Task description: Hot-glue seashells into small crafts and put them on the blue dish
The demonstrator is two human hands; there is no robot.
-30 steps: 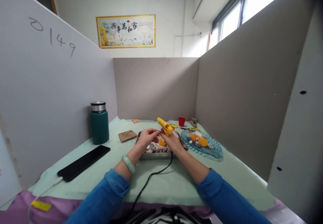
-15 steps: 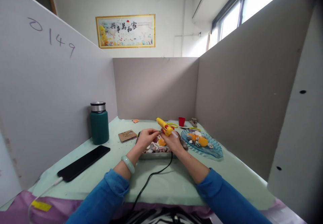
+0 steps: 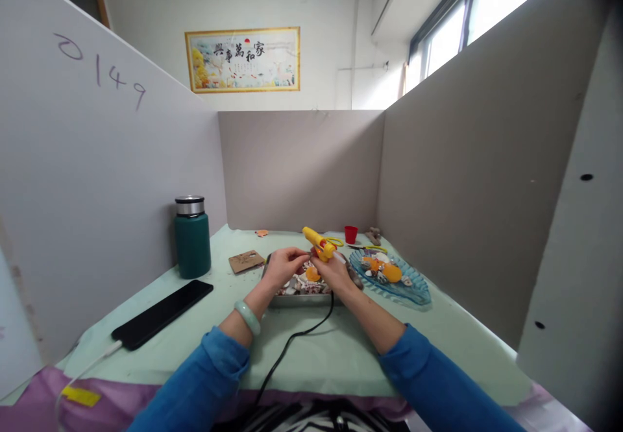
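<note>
A yellow hot glue gun (image 3: 318, 242) is gripped in my right hand (image 3: 331, 271), a whitish glue stick poking out of its back end. A black cord runs from near that hand toward the table's front. My left hand (image 3: 282, 266), with a pale green bangle on the wrist, has thumb and fingers pinched together close to the right fingertips; what they hold is too small to make out. Both hands are over a shallow tray (image 3: 302, 300) of shells and small stones, with an orange shell (image 3: 312, 274) near its middle.
On the right lies a blue glass dish (image 3: 417, 290) of shells, with scissors (image 3: 372, 248) and a red cup (image 3: 350, 234) behind it. At left are a green bottle (image 3: 192, 244), a phone (image 3: 163, 315) on a white cable, and a brown card (image 3: 246, 261). Partitions enclose the table.
Almost nothing differs. Both hands and the glue gun stay over the tray in nearly the same pose, and the view has shifted very slightly.
</note>
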